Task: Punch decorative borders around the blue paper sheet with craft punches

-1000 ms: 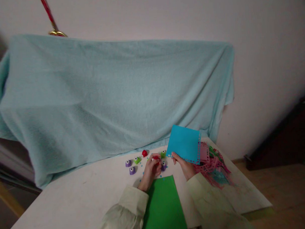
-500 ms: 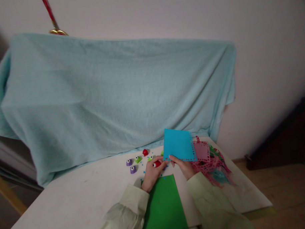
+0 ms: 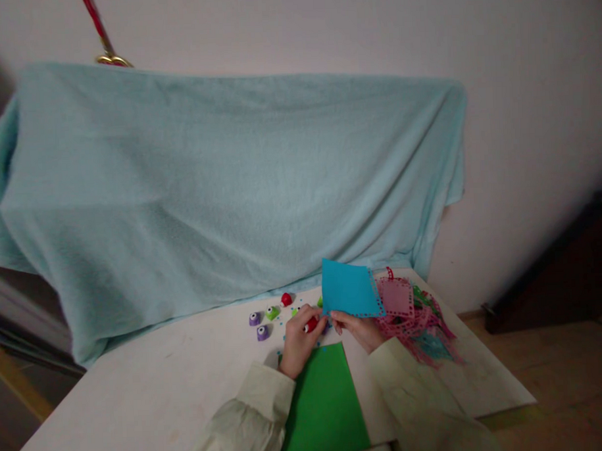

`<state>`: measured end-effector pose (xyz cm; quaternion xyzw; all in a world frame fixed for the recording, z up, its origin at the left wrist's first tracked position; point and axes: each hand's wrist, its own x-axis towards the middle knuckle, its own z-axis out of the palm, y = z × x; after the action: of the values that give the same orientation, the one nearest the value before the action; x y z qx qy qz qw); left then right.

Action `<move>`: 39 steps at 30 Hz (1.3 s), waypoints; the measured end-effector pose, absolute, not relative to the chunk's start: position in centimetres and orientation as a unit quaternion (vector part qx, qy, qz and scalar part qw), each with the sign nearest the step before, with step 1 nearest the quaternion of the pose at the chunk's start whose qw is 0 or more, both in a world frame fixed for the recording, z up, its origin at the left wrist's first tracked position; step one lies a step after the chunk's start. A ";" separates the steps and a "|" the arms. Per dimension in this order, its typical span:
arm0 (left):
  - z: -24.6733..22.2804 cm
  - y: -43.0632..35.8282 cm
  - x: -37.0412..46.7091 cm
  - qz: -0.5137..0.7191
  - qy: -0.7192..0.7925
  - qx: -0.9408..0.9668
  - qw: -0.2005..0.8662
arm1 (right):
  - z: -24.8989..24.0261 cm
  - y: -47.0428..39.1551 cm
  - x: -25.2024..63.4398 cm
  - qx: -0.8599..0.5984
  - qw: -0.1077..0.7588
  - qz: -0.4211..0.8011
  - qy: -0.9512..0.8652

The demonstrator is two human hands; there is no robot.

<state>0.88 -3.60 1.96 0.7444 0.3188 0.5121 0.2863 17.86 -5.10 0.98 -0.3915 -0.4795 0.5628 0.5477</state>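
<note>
In my left hand (image 3: 299, 337) is a small red craft punch (image 3: 311, 324), gripped between thumb and fingers near the lower left corner of a blue sheet of paper (image 3: 350, 288). My right hand (image 3: 356, 327) pinches that sheet by its lower edge, holding it raised and tilted above the table. Small holes run along the sheet's right and lower edges. Whether the punch's jaws are around the paper corner I cannot tell. Below my hands lies a green sheet of paper (image 3: 324, 409), with tiny blue punched bits scattered close to its top edge.
Other small punches stand left of my hands: two purple, a green punch (image 3: 272, 312) and a red punch (image 3: 286, 300). A pink punched sheet (image 3: 398, 297) and a heap of pink paper strips (image 3: 418, 330) lie at right. A light blue cloth (image 3: 240, 188) hangs behind the table.
The blue sheet has tilted and shifted slightly left and down at its right side. My right fingers have moved a little left, nearer the punch in my left hand.
</note>
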 end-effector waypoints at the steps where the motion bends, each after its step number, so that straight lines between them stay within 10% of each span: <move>1: 2.0 -3.6 0.9 0.512 0.316 0.747 0.281 | 1.0 -5.1 17.9 -0.388 0.546 0.570 -0.476; 39: 1.4 -4.2 0.1 0.414 0.322 0.846 0.095 | 0.5 -5.5 18.1 -0.350 0.528 0.647 -0.424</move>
<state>0.06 -4.23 1.37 0.8462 0.3221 0.4139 0.0947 18.06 -5.47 0.48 -0.3504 -0.4244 0.6471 0.5276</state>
